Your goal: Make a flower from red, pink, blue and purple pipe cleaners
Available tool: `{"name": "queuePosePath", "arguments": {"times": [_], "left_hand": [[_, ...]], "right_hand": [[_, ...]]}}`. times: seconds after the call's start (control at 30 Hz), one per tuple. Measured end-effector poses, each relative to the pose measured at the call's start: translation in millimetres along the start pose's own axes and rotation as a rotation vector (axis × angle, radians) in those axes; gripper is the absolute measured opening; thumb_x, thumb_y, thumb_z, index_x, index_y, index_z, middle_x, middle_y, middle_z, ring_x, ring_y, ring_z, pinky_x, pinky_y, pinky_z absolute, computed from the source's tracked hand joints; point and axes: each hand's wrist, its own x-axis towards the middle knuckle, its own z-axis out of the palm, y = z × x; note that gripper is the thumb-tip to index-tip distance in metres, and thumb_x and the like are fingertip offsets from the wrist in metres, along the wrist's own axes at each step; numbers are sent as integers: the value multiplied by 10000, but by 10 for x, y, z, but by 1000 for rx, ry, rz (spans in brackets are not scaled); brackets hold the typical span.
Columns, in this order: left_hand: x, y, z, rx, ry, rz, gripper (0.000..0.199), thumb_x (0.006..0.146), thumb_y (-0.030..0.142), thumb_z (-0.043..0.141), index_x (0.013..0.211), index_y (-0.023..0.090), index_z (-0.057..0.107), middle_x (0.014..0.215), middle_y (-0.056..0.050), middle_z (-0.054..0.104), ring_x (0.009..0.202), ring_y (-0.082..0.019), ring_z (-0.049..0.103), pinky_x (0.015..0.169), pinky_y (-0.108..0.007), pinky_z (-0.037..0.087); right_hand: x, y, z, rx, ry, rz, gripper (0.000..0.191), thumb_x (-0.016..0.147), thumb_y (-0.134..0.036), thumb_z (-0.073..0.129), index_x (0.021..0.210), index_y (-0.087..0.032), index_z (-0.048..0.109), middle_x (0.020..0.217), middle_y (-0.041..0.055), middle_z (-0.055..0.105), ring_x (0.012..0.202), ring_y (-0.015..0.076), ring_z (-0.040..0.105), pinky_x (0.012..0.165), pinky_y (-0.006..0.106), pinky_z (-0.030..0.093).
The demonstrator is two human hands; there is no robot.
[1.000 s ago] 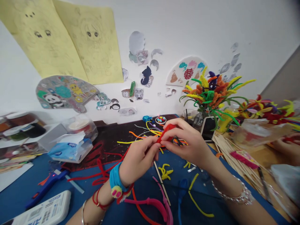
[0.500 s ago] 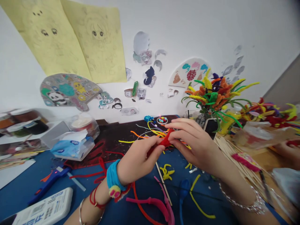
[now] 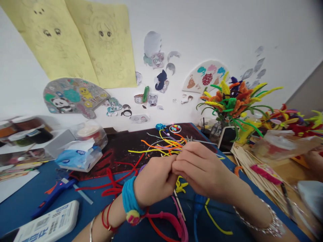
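Observation:
My left hand point(image 3: 153, 181) and my right hand point(image 3: 202, 168) meet over the table, fingers curled and pressed together. The red pipe cleaner piece held between them a moment ago is now hidden by the fingers. Just below my hands lies a small bent yellow pipe cleaner piece point(image 3: 181, 187). Loose red pipe cleaners point(image 3: 113, 185) spread to the left, and a bundle of coloured pipe cleaners point(image 3: 161, 146) lies behind. A pink plastic strap point(image 3: 169, 219) rests near my left wrist. At the right is a long yellow pipe cleaner point(image 3: 214, 218).
On the left are a blue glue gun point(image 3: 51, 198), a white case point(image 3: 50, 222) and a tissue pack point(image 3: 78, 156). A pipe cleaner bouquet point(image 3: 232, 97), a phone point(image 3: 226, 139) and wooden sticks point(image 3: 252, 168) stand or lie right. Another person's hand point(image 3: 314, 159) shows at the right edge.
My hands have closed in on each other and lowered slightly, the right fingers curling down. The red piece has gone out of sight between them.

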Motion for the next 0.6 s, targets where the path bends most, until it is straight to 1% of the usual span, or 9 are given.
{"name": "queuePosePath", "arguments": {"times": [0.1, 0.17, 0.23, 0.37, 0.47, 0.6], "left_hand": [[-3, 28, -10, -51, 48, -25, 159, 889, 177, 425, 775, 162, 534, 612, 37, 497, 524, -81, 404, 523, -201, 330], [-5, 42, -40, -71, 51, -69, 189, 921, 238, 406, 847, 164, 564, 594, 44, 490, 512, -81, 406, 523, -205, 330], [-2, 46, -70, -82, 37, -94, 208, 926, 260, 402, 867, 161, 574, 582, 45, 491, 507, -84, 416, 525, -212, 333], [14, 37, -101, -76, 11, -100, 229, 924, 268, 392, 862, 152, 580, 585, 40, 501, 512, -92, 431, 534, -225, 340], [14, 35, -104, -40, -19, -89, 229, 919, 248, 394, 839, 156, 587, 621, 29, 529, 544, -99, 446, 553, -232, 343], [-6, 32, -99, 44, -22, -79, 202, 904, 211, 409, 813, 157, 582, 677, 16, 563, 585, -101, 467, 575, -231, 342]], "right_hand": [[-53, 53, -90, 23, 139, 83, 69, 834, -88, 561, 870, -142, 582, 819, 47, 618, 806, 171, 501, 817, 354, 433], [-90, 115, -157, -9, 182, 148, 71, 824, -104, 597, 882, -144, 591, 872, 61, 613, 862, 178, 512, 820, 349, 431], [-109, 168, -197, -33, 144, 171, 85, 821, -131, 620, 900, -152, 601, 919, 71, 607, 909, 190, 511, 827, 350, 433], [-84, 180, -188, -39, 14, 135, 34, 854, -147, 570, 883, -142, 588, 920, 77, 604, 935, 206, 498, 855, 364, 437], [-60, 133, -153, -102, -66, 91, 86, 875, -118, 493, 856, -113, 577, 890, 95, 605, 911, 223, 494, 854, 389, 439], [-67, 85, -77, -233, -128, 50, 103, 842, -87, 490, 833, -95, 592, 844, 105, 609, 862, 245, 496, 802, 415, 442]]}}
